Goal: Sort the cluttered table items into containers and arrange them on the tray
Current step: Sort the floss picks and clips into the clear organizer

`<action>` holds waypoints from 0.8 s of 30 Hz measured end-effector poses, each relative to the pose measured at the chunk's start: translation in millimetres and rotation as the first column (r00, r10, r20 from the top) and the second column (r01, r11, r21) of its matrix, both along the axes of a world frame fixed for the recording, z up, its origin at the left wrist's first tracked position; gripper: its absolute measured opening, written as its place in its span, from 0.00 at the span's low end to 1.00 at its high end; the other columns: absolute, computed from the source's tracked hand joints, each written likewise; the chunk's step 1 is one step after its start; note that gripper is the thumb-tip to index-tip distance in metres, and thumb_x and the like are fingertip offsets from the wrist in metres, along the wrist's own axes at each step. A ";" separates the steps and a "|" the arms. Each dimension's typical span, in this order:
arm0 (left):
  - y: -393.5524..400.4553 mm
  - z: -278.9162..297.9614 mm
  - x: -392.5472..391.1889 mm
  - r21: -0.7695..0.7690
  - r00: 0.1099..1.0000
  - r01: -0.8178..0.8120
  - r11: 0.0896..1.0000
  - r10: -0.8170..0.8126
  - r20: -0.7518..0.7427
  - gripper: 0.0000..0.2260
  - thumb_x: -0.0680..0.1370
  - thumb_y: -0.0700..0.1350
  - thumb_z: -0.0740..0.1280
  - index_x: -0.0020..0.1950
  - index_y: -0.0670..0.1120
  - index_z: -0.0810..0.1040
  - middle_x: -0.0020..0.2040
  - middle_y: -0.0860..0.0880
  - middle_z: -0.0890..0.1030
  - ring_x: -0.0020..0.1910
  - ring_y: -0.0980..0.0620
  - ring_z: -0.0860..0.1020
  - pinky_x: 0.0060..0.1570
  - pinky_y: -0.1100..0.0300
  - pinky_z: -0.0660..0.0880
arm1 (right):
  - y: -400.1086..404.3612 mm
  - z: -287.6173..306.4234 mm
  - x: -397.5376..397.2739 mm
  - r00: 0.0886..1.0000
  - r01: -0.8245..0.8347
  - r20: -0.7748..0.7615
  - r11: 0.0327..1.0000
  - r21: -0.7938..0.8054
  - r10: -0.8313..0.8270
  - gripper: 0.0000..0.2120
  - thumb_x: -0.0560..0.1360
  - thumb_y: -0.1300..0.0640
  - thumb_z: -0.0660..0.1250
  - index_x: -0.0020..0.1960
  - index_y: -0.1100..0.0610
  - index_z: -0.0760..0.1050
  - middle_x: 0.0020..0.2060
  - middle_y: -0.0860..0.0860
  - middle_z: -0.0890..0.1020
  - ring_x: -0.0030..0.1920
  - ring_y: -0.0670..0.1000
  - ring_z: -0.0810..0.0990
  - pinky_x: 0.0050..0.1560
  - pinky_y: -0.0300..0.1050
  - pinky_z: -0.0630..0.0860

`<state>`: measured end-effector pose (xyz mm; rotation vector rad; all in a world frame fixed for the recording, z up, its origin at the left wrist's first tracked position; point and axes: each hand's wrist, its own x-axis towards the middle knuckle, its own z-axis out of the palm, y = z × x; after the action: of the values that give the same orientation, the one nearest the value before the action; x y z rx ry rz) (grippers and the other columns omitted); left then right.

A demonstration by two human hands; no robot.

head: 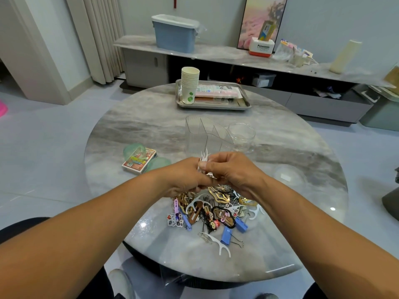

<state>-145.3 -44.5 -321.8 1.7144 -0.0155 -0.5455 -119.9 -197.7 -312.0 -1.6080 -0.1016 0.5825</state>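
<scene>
A pile of small items (212,212) lies on the round marble table (133,130): hair clips, black hairpins, blue binder clips, white floss picks. My left hand (183,176) and my right hand (232,170) meet just above the pile, both pinching a bunch of white floss picks (204,157). Behind the hands stand a clear angular container (205,134) and a round clear jar (241,134), both seemingly empty. A steel tray (246,104) at the table's far side holds a stack of paper cups (190,85) and flat pink packets (218,91).
A card box (139,161) lies on green lids (131,149) at the left. A clear lid (288,174) rests at the right. One floss pick (218,244) and a blue binder clip (226,235) lie near the front edge. A long cabinet stands behind the table.
</scene>
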 end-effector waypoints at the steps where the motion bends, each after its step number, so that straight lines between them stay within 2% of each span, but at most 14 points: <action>1: -0.6 -1.1 -0.1 0.074 0.999 0.006 0.997 -0.010 0.052 0.09 0.76 0.32 0.72 0.55 0.39 0.78 0.38 0.47 0.77 0.30 0.58 0.74 0.28 0.65 0.70 | 0.6 -0.7 -1.3 1.000 -0.001 0.008 1.000 0.000 0.001 0.10 0.69 0.60 0.79 0.45 0.64 0.82 0.35 0.53 0.83 0.29 0.45 0.77 0.31 0.39 0.74; 3: 0.0 -4.7 0.7 0.217 0.994 -0.033 0.976 0.009 0.112 0.18 0.73 0.37 0.76 0.57 0.44 0.72 0.44 0.46 0.77 0.40 0.54 0.76 0.35 0.60 0.73 | 1.4 -1.9 -3.6 1.000 0.004 0.023 1.000 0.015 -0.004 0.07 0.70 0.60 0.79 0.39 0.59 0.81 0.31 0.50 0.81 0.28 0.44 0.74 0.30 0.39 0.71; 4: 1.1 -6.5 1.2 0.256 0.992 -0.058 0.965 0.026 0.127 0.21 0.72 0.40 0.77 0.57 0.47 0.68 0.47 0.46 0.76 0.42 0.53 0.75 0.36 0.60 0.73 | 2.2 -1.7 -4.4 1.000 0.009 0.022 1.000 0.028 -0.010 0.08 0.69 0.60 0.79 0.39 0.59 0.80 0.31 0.50 0.81 0.28 0.44 0.74 0.29 0.39 0.71; 7: 3.3 -8.1 2.3 0.231 0.984 -0.057 0.971 0.015 0.179 0.24 0.70 0.41 0.80 0.51 0.52 0.65 0.44 0.49 0.74 0.39 0.56 0.74 0.31 0.64 0.72 | 3.2 0.6 -5.2 1.000 0.021 -0.019 0.996 0.089 -0.019 0.12 0.66 0.59 0.79 0.44 0.61 0.78 0.33 0.54 0.82 0.29 0.46 0.76 0.27 0.36 0.72; 9: 4.0 -7.3 3.1 0.186 0.983 -0.034 0.982 -0.001 0.186 0.22 0.70 0.40 0.80 0.51 0.50 0.67 0.42 0.50 0.76 0.36 0.58 0.75 0.32 0.65 0.73 | 1.9 3.9 -4.8 0.999 0.016 -0.049 0.994 0.112 -0.011 0.12 0.69 0.61 0.78 0.47 0.63 0.78 0.33 0.54 0.82 0.29 0.45 0.78 0.27 0.34 0.73; 12: 4.3 -3.7 2.9 0.149 0.981 0.054 0.987 -0.080 0.178 0.15 0.73 0.38 0.78 0.51 0.45 0.74 0.40 0.50 0.79 0.34 0.57 0.80 0.32 0.64 0.74 | -3.6 7.2 -1.5 0.996 0.027 -0.081 0.995 0.091 -0.019 0.11 0.73 0.64 0.76 0.52 0.65 0.79 0.34 0.55 0.83 0.31 0.47 0.80 0.30 0.36 0.76; 15: 2.8 0.4 0.9 0.237 0.978 0.082 0.968 -0.125 0.170 0.08 0.77 0.40 0.74 0.51 0.50 0.77 0.42 0.51 0.82 0.34 0.59 0.81 0.31 0.64 0.75 | -6.1 6.8 0.8 0.996 0.037 -0.079 0.998 0.053 -0.033 0.09 0.72 0.66 0.76 0.50 0.64 0.80 0.35 0.56 0.84 0.34 0.50 0.80 0.35 0.39 0.78; 17: 1.7 2.1 -1.0 0.294 0.970 0.106 0.950 -0.164 0.180 0.07 0.80 0.42 0.70 0.53 0.53 0.77 0.35 0.56 0.78 0.28 0.61 0.75 0.28 0.66 0.71 | -7.1 7.2 0.6 0.995 0.044 -0.095 0.994 0.095 -0.035 0.11 0.70 0.66 0.77 0.50 0.64 0.80 0.37 0.57 0.84 0.34 0.50 0.81 0.35 0.38 0.79; 19: 3.4 4.4 -0.6 0.238 0.976 0.138 0.961 -0.172 0.130 0.06 0.82 0.44 0.67 0.58 0.51 0.75 0.31 0.55 0.71 0.27 0.58 0.68 0.27 0.64 0.66 | -9.8 9.5 2.6 0.988 0.072 -0.153 0.970 0.232 -0.036 0.17 0.66 0.66 0.77 0.54 0.65 0.80 0.42 0.58 0.86 0.38 0.50 0.84 0.39 0.37 0.81; 21: 4.1 7.9 -0.4 0.082 0.993 0.111 0.990 -0.114 0.030 0.05 0.84 0.45 0.65 0.59 0.48 0.72 0.33 0.52 0.67 0.29 0.56 0.62 0.28 0.63 0.62 | -16.2 12.3 7.5 0.977 0.112 -0.212 0.928 0.355 -0.037 0.22 0.65 0.68 0.75 0.59 0.66 0.79 0.47 0.60 0.86 0.44 0.52 0.87 0.43 0.37 0.82; 24: 0.2 12.2 -1.8 -0.162 0.996 0.061 0.985 -0.072 -0.059 0.05 0.84 0.43 0.65 0.57 0.44 0.71 0.34 0.50 0.69 0.29 0.57 0.62 0.26 0.67 0.59 | -21.1 14.0 12.1 0.978 0.102 -0.205 0.938 0.331 -0.034 0.22 0.67 0.67 0.74 0.60 0.66 0.80 0.49 0.61 0.86 0.45 0.52 0.87 0.44 0.38 0.82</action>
<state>-147.1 -44.3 -309.6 1.5432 -0.0689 -0.6323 -107.9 -218.8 -298.1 -1.2071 0.0021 0.6290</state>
